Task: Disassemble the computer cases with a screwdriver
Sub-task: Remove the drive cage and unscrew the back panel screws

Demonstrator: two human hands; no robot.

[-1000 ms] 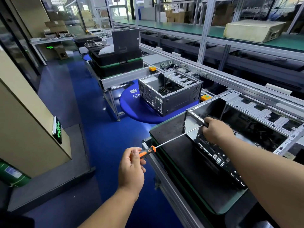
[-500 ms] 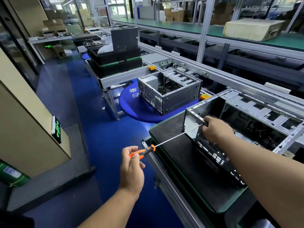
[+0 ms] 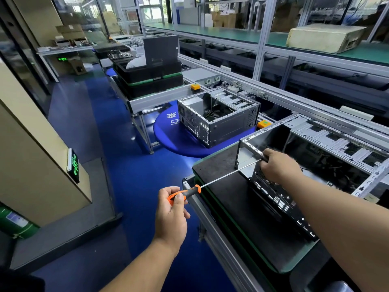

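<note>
Nearest the viewer, the left hand (image 3: 171,216) grips the orange-and-black handle of the screwdriver (image 3: 185,193), thumb laid along the grip. Its long shaft runs up and right to the near computer case (image 3: 273,199), which sits on the black mat (image 3: 231,199). The right hand (image 3: 277,166) curls over the case's near upper corner, fingers pinching at the shaft tip. Compared with a second ago, more handle shows beyond the fingers. Farther left, a second case (image 3: 223,121) rests on a blue disc (image 3: 174,140).
</note>
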